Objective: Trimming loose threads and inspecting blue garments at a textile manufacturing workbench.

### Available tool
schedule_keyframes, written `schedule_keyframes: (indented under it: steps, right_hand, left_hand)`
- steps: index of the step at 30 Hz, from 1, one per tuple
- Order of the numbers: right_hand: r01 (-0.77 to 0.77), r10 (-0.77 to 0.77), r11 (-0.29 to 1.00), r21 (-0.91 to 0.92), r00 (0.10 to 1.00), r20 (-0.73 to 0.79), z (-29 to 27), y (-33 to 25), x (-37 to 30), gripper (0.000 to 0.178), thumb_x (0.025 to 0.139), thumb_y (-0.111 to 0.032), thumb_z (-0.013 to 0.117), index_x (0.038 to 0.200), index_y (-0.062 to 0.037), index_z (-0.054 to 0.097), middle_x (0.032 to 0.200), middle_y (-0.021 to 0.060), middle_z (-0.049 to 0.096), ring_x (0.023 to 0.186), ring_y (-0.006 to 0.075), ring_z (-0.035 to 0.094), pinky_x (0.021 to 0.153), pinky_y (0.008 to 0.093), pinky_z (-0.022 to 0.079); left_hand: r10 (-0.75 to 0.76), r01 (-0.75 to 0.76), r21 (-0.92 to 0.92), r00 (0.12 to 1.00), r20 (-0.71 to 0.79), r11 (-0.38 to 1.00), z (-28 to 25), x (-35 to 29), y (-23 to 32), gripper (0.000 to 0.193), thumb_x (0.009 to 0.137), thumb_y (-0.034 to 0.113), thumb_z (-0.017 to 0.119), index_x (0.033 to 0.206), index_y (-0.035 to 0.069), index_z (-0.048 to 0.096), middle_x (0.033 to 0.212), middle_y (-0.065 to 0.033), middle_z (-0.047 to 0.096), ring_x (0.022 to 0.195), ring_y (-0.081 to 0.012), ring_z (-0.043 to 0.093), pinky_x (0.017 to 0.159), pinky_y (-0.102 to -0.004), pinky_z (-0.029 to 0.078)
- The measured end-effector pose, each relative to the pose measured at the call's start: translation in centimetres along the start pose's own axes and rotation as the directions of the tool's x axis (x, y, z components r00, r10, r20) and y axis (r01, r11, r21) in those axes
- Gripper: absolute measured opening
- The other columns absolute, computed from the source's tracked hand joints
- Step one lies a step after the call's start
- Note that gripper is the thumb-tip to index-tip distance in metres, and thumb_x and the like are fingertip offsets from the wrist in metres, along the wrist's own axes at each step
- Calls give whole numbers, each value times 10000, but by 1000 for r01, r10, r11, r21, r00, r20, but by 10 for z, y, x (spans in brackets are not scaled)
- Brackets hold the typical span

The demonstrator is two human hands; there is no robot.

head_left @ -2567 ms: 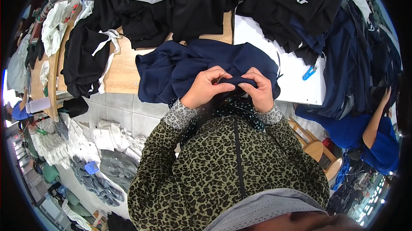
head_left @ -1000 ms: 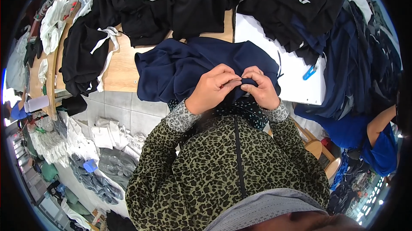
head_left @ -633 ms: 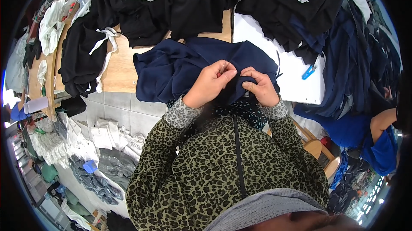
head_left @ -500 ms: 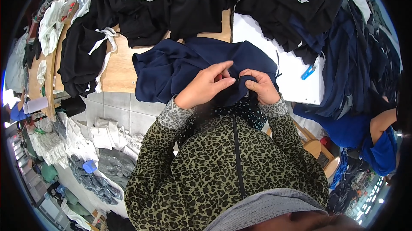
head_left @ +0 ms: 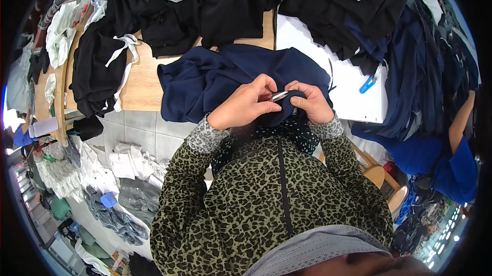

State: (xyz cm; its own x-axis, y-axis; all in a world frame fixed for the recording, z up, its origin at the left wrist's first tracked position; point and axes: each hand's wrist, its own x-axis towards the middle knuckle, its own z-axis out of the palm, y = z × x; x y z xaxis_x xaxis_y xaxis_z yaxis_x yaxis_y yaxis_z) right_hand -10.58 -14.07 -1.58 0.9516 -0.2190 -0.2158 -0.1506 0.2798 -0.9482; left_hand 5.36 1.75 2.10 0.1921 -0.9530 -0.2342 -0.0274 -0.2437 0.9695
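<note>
A dark navy garment (head_left: pixel 205 78) lies bunched along the near edge of the table, part of it over my lap. My left hand (head_left: pixel 243 103) is closed on small thread snips (head_left: pixel 278 96) with a dark red handle. Their metal blades point right, at the fabric edge. My right hand (head_left: pixel 313 103) pinches a folded edge of the navy garment between thumb and fingers, right beside the blade tips. Whether the blades touch the cloth I cannot tell.
Black garments (head_left: pixel 230 9) are piled across the far side of the wooden table (head_left: pixel 146 84). Blue-handled snips (head_left: pixel 368 84) lie on the white tabletop (head_left: pixel 361 107) at right. Navy garments hang beyond, near a co-worker in blue (head_left: pixel 456 173). A wooden stool (head_left: pixel 374 176) stands lower right.
The snips' blades, hidden before, now show between my left thumb and fingers, turned toward the fabric. My right hand keeps its pinch. The co-worker's arm at right has risen.
</note>
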Motion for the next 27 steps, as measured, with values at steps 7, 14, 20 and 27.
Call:
schedule_keyframes:
  steps: [7,14,20,27]
  right_hand:
    - [14,-13,997,-72,1000,22,0,-3,0,152,834,-76,644,935,26,595,895,-21,517,797,52,457,720,196,377]
    - [20,-15,992,-125,999,37,0,-5,1,153,833,-90,650,924,22,598,888,-19,522,769,54,457,698,198,377]
    - [2,4,988,-155,999,38,-1,-9,0,157,829,-95,655,922,19,599,890,-16,521,770,59,459,698,201,378]
    - [24,-18,989,-147,999,41,-2,-11,-1,161,802,-66,670,919,21,601,930,8,535,834,81,485,744,214,395]
  left_hand:
    - [15,-18,80,999,37,997,-2,1,0,333,796,82,705,987,22,439,799,-35,574,737,-75,516,676,-235,437]
    - [11,-12,10,997,70,1000,-3,3,-4,315,812,79,690,989,21,435,781,-24,568,739,-64,510,680,-231,436]
    - [-3,2,9,998,65,1000,-6,1,-2,310,820,77,681,996,20,432,776,-32,585,736,-62,523,678,-234,440]
    - [67,-72,95,996,56,993,-3,1,2,318,817,60,678,1016,25,433,760,-31,586,724,-64,530,666,-228,438]
